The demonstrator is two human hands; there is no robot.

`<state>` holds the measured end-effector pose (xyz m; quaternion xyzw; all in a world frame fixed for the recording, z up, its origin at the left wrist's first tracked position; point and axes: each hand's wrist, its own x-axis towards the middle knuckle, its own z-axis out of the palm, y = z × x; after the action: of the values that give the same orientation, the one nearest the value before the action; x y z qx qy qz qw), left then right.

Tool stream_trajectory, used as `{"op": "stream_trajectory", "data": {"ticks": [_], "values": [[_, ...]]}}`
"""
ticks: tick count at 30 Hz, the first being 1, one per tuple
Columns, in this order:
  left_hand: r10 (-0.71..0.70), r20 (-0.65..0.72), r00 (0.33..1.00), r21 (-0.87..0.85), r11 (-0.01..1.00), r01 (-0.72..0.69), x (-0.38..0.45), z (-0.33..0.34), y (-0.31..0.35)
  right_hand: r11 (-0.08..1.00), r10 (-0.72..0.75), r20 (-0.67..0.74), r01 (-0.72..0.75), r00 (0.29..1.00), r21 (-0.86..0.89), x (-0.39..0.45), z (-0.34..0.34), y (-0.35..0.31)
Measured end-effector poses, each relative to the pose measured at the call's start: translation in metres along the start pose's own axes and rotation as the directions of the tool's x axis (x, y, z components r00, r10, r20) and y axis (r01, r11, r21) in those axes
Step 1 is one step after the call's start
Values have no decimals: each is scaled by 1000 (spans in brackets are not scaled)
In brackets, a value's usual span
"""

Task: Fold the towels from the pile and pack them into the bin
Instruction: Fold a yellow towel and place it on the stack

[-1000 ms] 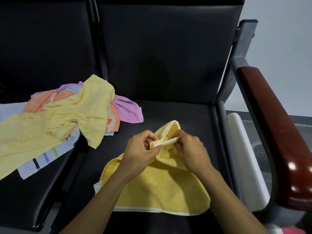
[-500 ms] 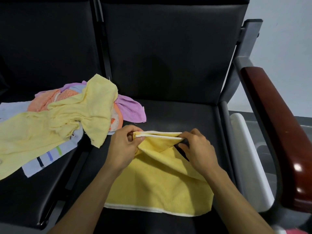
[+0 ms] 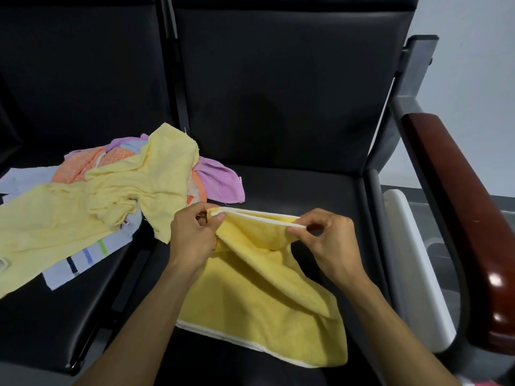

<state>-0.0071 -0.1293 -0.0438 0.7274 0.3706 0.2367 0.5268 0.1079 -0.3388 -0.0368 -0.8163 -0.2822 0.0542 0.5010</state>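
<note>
Yellow towel [image 3: 259, 305] spread at 6 o'clock on black seat [image 3: 306, 185], white-trimmed far edge lifted taut: left hand [image 3: 192, 238] pinching one end, right hand [image 3: 328, 243] pinching the other. Towel pile [image 3: 111, 199] at 9 o'clock; white bin [image 3: 412, 246] at 3 o'clock.

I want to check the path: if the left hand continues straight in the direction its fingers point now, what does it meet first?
The left hand pinches the yellow towel edge with fingers pointing toward the right hand. Going straight on, it would probably slide along the taut hem and meet that hand first; depth is unclear.
</note>
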Motion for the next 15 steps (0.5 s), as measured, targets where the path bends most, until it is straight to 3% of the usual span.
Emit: {"op": "stream_trajectory", "data": {"ticks": [5,15], "values": [[27,6,1000,3,1000,-27,-2,0,4,964,-118,20,119,993,-236,2,-1,4],[92,11,996,-23,996,-92,-5,0,12,997,-81,-92,82,992,12,2,-6,-9]]}}
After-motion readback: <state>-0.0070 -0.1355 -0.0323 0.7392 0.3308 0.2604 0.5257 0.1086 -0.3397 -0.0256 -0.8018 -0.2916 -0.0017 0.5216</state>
